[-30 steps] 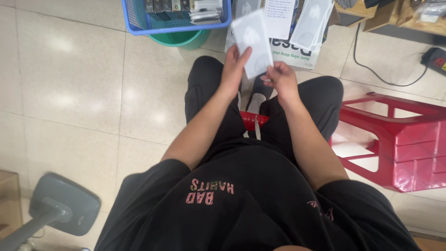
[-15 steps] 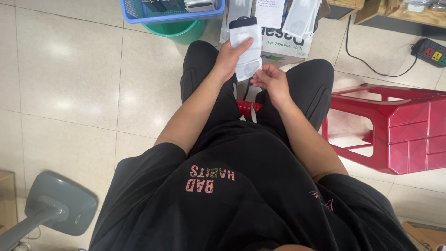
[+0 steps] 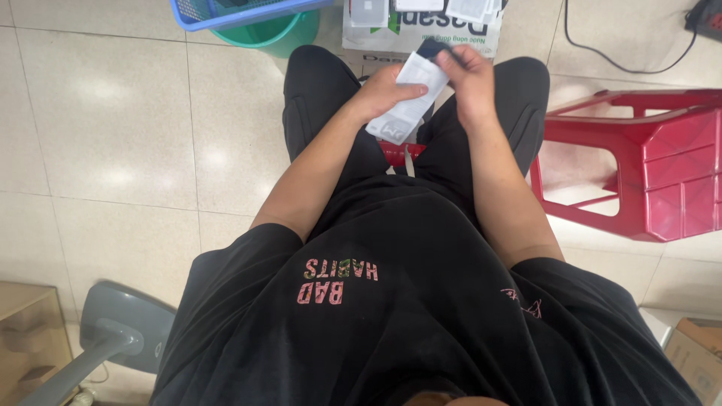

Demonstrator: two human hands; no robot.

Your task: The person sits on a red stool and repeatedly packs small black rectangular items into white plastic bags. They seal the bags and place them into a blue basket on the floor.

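From the head camera I look straight down on a seated person in black clothes; the left hand (image 3: 383, 94) is wrapped about a flat white packet (image 3: 406, 105), thumb across its face and fingers behind it, so the packet sits tilted above the lap between the knees; the right hand (image 3: 470, 71) is pinched with narrow fingers on a small dark piece (image 3: 434, 47) at the packet's upper end, and I cannot tell whether that piece is part of the packet or something slipped into it; beyond the knees I count three containers; one blue basket (image 3: 226, 13) at the top edge, its contents too cut off to make out; one green tub (image 3: 274, 34) directly beneath the basket, its inside hidden; one white cardboard box (image 3: 421, 34) with green print, holding several flat pale packets of which I can see three tops; to the right one red plastic stool (image 3: 647, 158) lies on its side on the tiled floor (image 3: 113, 120); one black cable (image 3: 624, 56) runs behind it; at lower left one grey fan base (image 3: 124, 331) rests beside a corner of a glass-fronted case (image 3: 22, 338); at lower right a corner of one brown carton (image 3: 696, 357) shows.
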